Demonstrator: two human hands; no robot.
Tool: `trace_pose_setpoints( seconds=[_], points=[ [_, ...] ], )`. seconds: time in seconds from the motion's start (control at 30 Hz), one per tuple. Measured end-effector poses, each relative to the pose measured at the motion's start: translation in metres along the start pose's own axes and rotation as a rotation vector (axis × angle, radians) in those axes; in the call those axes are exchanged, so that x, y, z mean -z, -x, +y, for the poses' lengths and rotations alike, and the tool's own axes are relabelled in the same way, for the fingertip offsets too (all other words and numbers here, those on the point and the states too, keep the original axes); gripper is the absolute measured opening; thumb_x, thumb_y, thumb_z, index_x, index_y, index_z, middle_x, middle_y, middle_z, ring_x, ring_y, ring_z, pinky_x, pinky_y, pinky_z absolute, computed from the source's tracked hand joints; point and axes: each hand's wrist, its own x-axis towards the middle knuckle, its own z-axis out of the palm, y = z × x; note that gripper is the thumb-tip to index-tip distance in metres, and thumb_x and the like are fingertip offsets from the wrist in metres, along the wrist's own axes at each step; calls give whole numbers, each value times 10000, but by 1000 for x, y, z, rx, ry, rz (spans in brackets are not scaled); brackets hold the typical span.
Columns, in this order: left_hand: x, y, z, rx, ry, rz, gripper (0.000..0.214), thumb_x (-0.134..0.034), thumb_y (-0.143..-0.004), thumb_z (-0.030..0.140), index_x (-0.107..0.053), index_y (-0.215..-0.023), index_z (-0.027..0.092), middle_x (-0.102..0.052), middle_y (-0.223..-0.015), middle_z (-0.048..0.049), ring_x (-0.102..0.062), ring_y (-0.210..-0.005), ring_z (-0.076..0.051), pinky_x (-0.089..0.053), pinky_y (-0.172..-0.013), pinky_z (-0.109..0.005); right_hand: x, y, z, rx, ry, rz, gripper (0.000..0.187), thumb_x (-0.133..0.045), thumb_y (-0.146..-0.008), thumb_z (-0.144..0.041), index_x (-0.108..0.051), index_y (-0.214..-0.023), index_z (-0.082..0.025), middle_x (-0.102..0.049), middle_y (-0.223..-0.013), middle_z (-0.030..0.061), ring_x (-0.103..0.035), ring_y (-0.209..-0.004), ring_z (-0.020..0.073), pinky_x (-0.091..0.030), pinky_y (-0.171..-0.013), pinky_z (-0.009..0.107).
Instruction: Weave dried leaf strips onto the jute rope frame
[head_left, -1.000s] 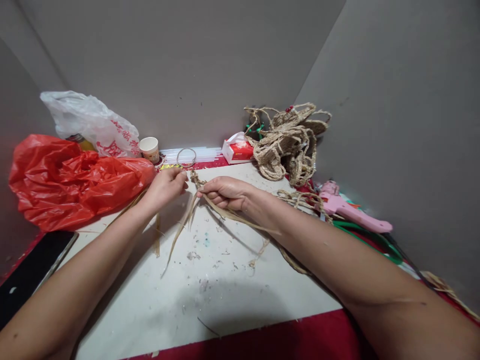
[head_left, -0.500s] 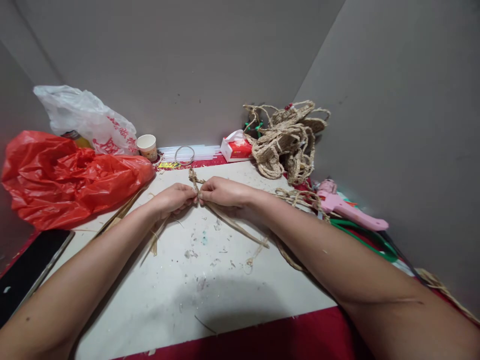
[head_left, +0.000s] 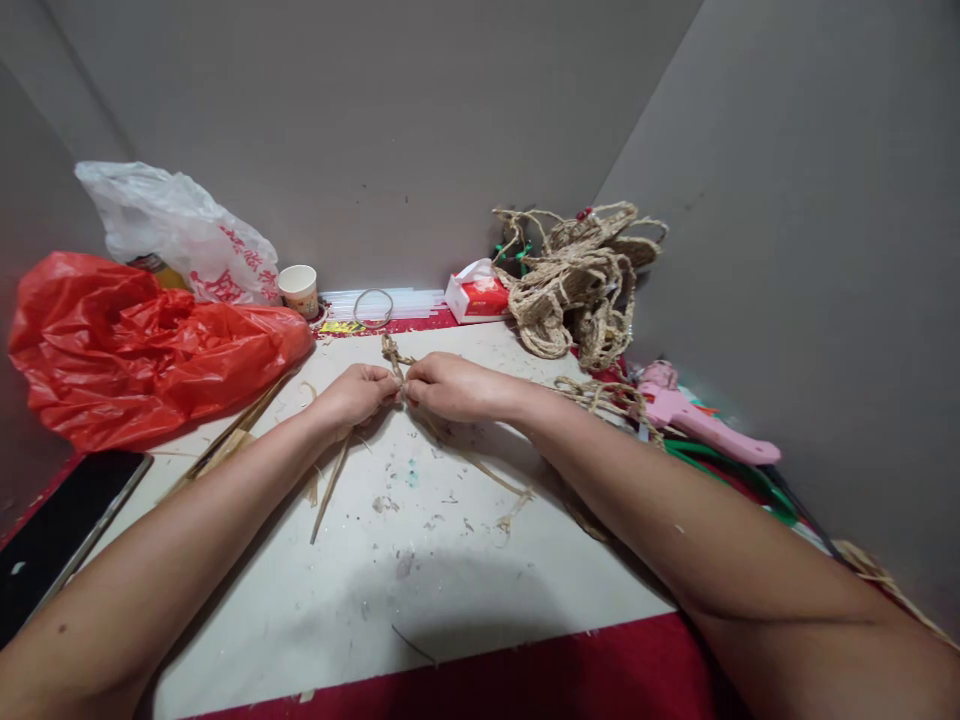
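Clamping fingers on the straw cord [head_left: 391, 351], left hand [head_left: 355, 398] and right hand [head_left: 459, 388] sit close: far end already twisted, near strands [head_left: 328, 494] left loose.

We've got left hand [head_left: 360, 396] and right hand [head_left: 454, 388] pinching the fibre cord [head_left: 392, 353] side by side, over the white board [head_left: 420, 580] — red bag [head_left: 150, 355] left, pink glue gun [head_left: 701, 425] right.

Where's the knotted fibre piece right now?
Head view, just left of centre: the knotted fibre piece extends from between the left hand and right hand toward the translucent sticks.
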Motion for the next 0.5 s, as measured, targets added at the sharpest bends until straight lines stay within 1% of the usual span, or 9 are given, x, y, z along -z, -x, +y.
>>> trace_pose_setpoints(
  seconds=[0.13, 0.23, 0.27, 0.3, 0.37, 0.4, 0.43, 0.47, 0.5],
  points=[
    [-3, 3, 0, 39, 113, -64, 331, -484, -792, 177, -347, -490, 179, -276, -400, 76, -188, -322, -24, -91, -350, -190, -13, 4, -12, -31, 176, 44, 291, -409, -844, -233, -671, -889, -116, -690, -894, 142, -599, -729, 197, -379, -611, 265],
    [-2, 3, 0, 42, 142, -89, 335, -513, -769, 182, -343, -481, 178, -266, -397, 77, -189, -326, -21, -94, -350, -181, -17, 10, -22, -32, 271, 11, 299, -412, -849, -227, -673, -936, -108, -685, -975, 175, -622, -804, 231, -403, -658, 290],
    [-1, 2, 0, 41, 144, -92, 324, -525, -760, 169, -356, -484, 174, -265, -395, 78, -190, -328, -19, -98, -352, -178, -15, 13, -24, 0, 274, -30, 288, -422, -848, -226, -675, -915, -106, -687, -958, 172, -622, -789, 225, -407, -660, 291],
    [0, 2, 0, 43, 145, -104, 310, -536, -754, 159, -374, -490, 169, -262, -394, 80, -187, -330, -18, -100, -353, -175, -12, 16, -26, 46, 247, -97, 275, -431, -849, -228, -676, -875, -106, -693, -904, 158, -619, -743, 208, -410, -649, 284],
    [3, 1, 0, 52, 155, -136, 280, -564, -746, 160, -409, -512, 162, -248, -397, 87, -168, -334, -16, -92, -355, -171, -1, 21, -25, 137, 100, -269, 273, -441, -866, -252, -659, -783, -111, -681, -725, 102, -585, -606, 155, -408, -602, 257],
    [5, 0, 0, 53, 166, -154, 276, -588, -739, 174, -418, -523, 160, -244, -404, 90, -161, -338, -14, -88, -356, -168, 6, 22, -22, 153, -3, -323, 293, -441, -880, -282, -643, -747, -116, -651, -631, 69, -553, -538, 129, -401, -570, 241],
    [7, 0, 1, 50, 177, -170, 269, -616, -729, 189, -430, -537, 158, -243, -414, 92, -159, -343, -12, -88, -357, -165, 12, 22, -18, 139, -103, -317, 324, -438, -895, -323, -625, -724, -120, -615, -560, 40, -520, -487, 109, -390, -539, 228],
    [9, 0, 2, 45, 185, -182, 256, -642, -717, 202, -450, -556, 153, -242, -426, 95, -163, -349, -11, -91, -359, -160, 17, 20, -13, 101, -180, -234, 354, -433, -905, -362, -611, -713, -123, -590, -526, 24, -496, -462, 96, -378, -518, 217],
    [11, 0, 2, 41, 189, -192, 237, -663, -708, 213, -475, -580, 147, -240, -437, 97, -166, -355, -10, -95, -360, -155, 20, 16, -7, 49, -226, -100, 372, -432, -910, -388, -600, -708, -125, -580, -520, 19, -485, -457, 89, -369, -507, 211]
  ],
)
